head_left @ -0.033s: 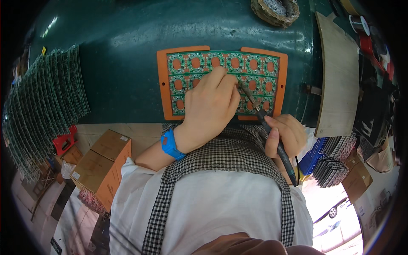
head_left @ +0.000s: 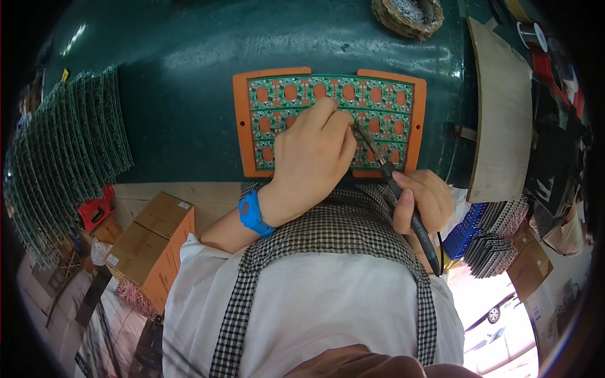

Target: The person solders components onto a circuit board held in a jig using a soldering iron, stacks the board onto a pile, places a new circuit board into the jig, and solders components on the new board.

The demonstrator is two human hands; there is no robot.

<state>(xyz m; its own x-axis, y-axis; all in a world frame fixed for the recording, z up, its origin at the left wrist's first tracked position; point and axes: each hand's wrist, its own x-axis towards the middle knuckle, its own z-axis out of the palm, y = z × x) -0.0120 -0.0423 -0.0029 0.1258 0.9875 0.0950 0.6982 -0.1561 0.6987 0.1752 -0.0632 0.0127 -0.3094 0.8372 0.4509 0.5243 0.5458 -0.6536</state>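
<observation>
A green circuit board panel with rows of round cut-outs sits in an orange frame on the table. My left hand rests over the middle of the panel. Its thumb and fingers are closed together at the board, and whatever they pinch is hidden beneath them. In my right hand is a soldering iron, gripped by its dark handle. The iron's metal tip points up and left, reaching the board beside my left fingertips.
At the left edge stands a row of upright circuit panels. A stone-like dish lies at the back. On the right are a flat board and a wire spool. Cardboard boxes stand below left, and a blue crate below right.
</observation>
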